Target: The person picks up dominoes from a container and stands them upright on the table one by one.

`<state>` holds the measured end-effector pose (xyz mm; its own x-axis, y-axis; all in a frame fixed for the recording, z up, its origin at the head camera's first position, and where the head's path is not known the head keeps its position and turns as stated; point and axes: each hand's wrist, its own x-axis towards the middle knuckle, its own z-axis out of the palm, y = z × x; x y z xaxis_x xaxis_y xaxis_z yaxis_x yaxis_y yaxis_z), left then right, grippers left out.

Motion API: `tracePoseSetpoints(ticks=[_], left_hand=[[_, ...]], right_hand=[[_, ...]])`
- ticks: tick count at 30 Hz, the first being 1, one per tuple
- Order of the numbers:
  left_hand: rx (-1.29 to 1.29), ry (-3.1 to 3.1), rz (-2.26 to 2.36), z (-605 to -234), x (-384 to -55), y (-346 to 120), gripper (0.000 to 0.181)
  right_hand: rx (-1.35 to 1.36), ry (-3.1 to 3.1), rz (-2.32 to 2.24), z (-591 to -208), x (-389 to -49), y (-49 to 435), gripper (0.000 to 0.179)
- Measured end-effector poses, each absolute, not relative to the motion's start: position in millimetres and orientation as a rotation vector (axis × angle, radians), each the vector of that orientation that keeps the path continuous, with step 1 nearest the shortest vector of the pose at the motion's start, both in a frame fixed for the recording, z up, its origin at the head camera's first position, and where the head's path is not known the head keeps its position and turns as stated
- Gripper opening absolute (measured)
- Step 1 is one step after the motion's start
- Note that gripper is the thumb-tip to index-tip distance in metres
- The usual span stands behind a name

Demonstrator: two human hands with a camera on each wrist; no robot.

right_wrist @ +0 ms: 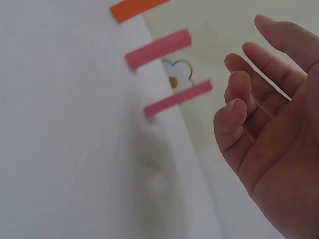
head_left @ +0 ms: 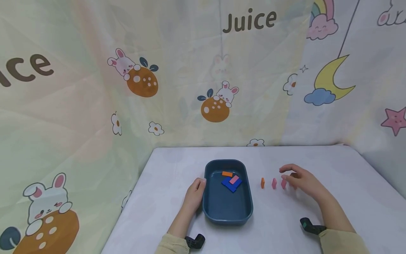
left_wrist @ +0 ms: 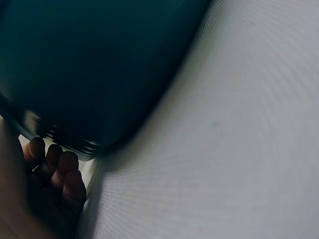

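My left hand (head_left: 194, 195) grips the left side of a dark blue-green tray (head_left: 227, 208), thumb at the rim. The left wrist view shows its fingers (left_wrist: 74, 184) curled at the tray's edge. Inside the tray lie an orange block (head_left: 227, 174), a pink block (head_left: 234, 180) and blue blocks (head_left: 226, 182). Right of the tray, an orange block (head_left: 262, 183) and two pink blocks (head_left: 274, 183) stand upright in a row. My right hand (head_left: 302, 181) hovers by the rightmost pink block (right_wrist: 178, 98), fingers loosely bent and apart from it in the right wrist view, holding nothing.
A white cloth covers the table (head_left: 177, 165). Behind it and to the left hangs a printed curtain (head_left: 177, 88) with rabbits and flowers. A black wrist device (head_left: 195, 241) sits by the left sleeve, another (head_left: 312, 226) by the right sleeve.
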<state>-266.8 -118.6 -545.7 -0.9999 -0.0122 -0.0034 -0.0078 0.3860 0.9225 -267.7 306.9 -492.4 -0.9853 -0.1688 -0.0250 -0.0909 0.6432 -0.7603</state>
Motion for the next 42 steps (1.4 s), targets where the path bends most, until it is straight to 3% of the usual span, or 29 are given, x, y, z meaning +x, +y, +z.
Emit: tracePoseSetpoints(ticks=[15,25,31,42], left_hand=[[0.030,-2.593,-1.742,-544.8,-264.4,-122.9,0.041],[0.045,-2.601,-1.756,-550.0,-266.4,-124.8,0.044],[0.040,-2.605,-1.756,-549.2,-268.1,-125.8,0.044],[0.019,-2.619,-1.760,-543.7,-268.2,-120.7,0.043]], right_hand=[[-0.335,2.596,-1.271,-441.8,-293.3,214.3,0.045],[-0.570,2.476,-1.336,-445.9,-320.3,145.7,0.030],[-0.652,2.490,-1.245,-451.5,-334.8,112.2,0.032],[-0.422,2.397,-1.150,-465.4,-344.1,87.2,0.033]])
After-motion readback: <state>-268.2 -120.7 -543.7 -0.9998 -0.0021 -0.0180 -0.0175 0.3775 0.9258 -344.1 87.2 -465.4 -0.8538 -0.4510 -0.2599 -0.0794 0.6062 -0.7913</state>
